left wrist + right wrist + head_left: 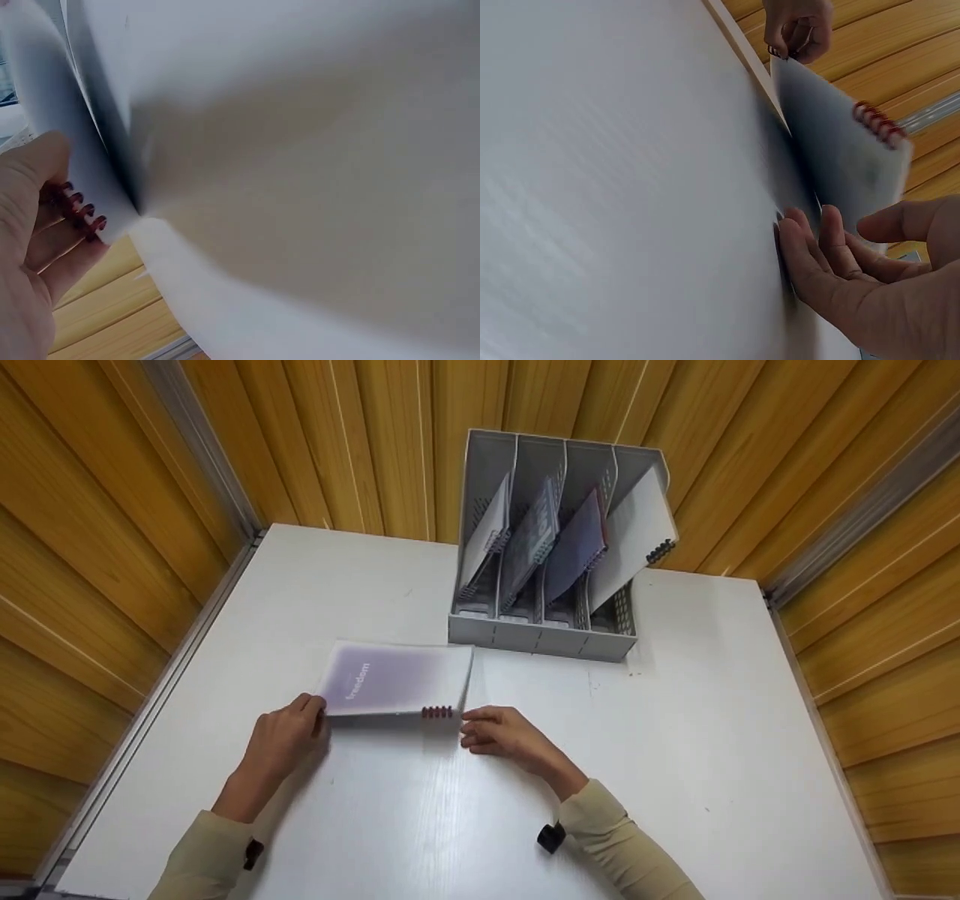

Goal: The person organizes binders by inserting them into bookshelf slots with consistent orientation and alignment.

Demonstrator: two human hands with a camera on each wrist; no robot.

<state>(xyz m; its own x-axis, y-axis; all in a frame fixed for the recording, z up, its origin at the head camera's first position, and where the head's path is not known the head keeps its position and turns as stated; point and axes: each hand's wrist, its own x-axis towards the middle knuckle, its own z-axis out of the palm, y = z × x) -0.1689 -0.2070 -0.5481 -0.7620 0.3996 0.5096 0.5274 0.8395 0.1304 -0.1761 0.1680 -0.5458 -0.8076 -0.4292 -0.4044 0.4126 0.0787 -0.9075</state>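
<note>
A spiral notebook [397, 679] with a pale purple cover reading "freedom" has its near edge tilted up over the white table. Red binding rings [436, 712] show near its right end, and another set [77, 211] lies by the left fingers. With thumb and fingers, my left hand [289, 735] pinches the near left corner at those rings. Beside the near right corner is my right hand [510, 739], its fingers loosely bent. Its thumb stands apart from the fingertips in the right wrist view, where the notebook's underside [840, 142] faces the camera.
A grey file organizer [544, 641] stands at the back of the white table [712, 720]. Each of its compartments holds a leaning notebook; the white one [634, 540] at the right sticks out furthest. Yellow wooden panels [360, 442] enclose the table.
</note>
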